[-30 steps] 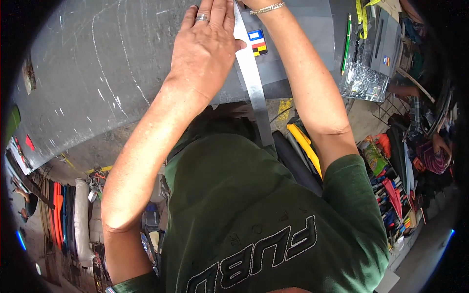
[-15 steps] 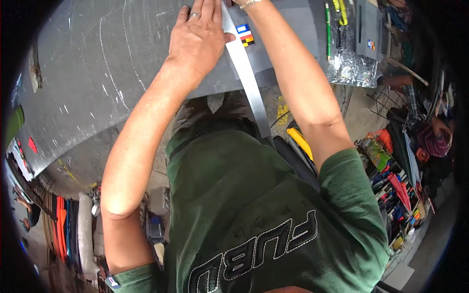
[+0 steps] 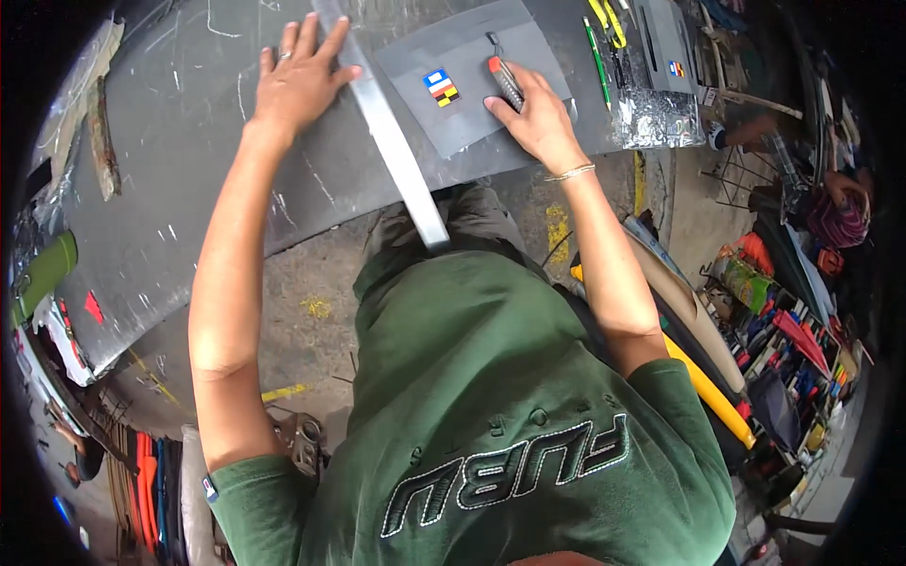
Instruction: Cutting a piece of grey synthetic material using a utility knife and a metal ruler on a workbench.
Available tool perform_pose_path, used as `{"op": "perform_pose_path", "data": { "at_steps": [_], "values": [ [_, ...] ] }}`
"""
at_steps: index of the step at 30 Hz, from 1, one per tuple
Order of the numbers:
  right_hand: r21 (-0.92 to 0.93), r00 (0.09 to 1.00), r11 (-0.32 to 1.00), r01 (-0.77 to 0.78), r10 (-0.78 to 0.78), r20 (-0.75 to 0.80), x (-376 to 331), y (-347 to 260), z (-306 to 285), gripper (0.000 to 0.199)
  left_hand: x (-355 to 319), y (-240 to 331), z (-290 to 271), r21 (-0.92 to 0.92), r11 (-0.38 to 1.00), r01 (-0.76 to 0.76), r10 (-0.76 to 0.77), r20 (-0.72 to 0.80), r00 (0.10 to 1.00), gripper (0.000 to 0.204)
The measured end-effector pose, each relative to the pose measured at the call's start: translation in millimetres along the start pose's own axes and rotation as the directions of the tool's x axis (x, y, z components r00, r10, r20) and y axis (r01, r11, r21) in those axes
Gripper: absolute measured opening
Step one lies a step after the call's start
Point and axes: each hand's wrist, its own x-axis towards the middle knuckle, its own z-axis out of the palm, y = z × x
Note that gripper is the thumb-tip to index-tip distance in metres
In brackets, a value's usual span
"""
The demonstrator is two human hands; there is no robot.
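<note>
My metal ruler (image 3: 385, 127) lies on the dark table (image 3: 226, 123), left of the grey sheet (image 3: 491, 123). Its long axis runs at a slant: the far end points ahead of me and a little left, running out of view at the top, while the near end sticks out past the table edge and points back at my waist, slightly right.

My left hand (image 3: 300, 75) is flat on the table at the ruler's left side, fingers spread wide, with the thumb out against the ruler.

My right hand (image 3: 530, 104) is curled round a grey cutter (image 3: 508, 83), its orange end pointing away from me and a bit left, over the sheet. The thumb sits apart from the fingers, low on the sheet. A small dark piece (image 3: 493, 41) shows just beyond the orange end; I can't tell whether it belongs to the cutter.

The colourful patch (image 3: 441, 87) is on the sheet, between ruler and cutter. A green pencil (image 3: 597, 62) lies to the right, pointing roughly away from me.
</note>
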Motion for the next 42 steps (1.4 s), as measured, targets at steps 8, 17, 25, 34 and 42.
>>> {"op": "perform_pose_path", "data": {
  "at_steps": [8,17,25,34,42],
  "values": [
    [0.042,0.997,0.996,-0.076,0.076,0.012,18,5,-23,0.059,3,-49,-25,-0.050,0.996,0.077,-0.078,-0.022,0.997,0.044],
    [-0.238,0.967,0.971,0.008,-0.068,-0.247,121,70,-42,0.053,-19,109,-44,-0.762,0.454,0.462,-0.443,0.257,0.859,0.088],
    [0.335,0.932,0.876,0.347,-0.361,-0.022,75,-9,11,0.018,-21,108,-18,-0.878,-0.257,0.404,-0.461,0.479,0.747,0.091],
    [0.469,0.978,0.860,0.203,-0.205,-0.046,75,-18,24,0.025,23,116,-44,-0.748,0.431,0.505,-0.473,0.289,0.832,0.041],
    [0.395,0.943,0.860,0.322,-0.327,-0.057,87,-14,23,0.027,35,112,-25,-0.906,0.178,0.384,-0.423,0.282,0.861,0.035]
  ]
}}
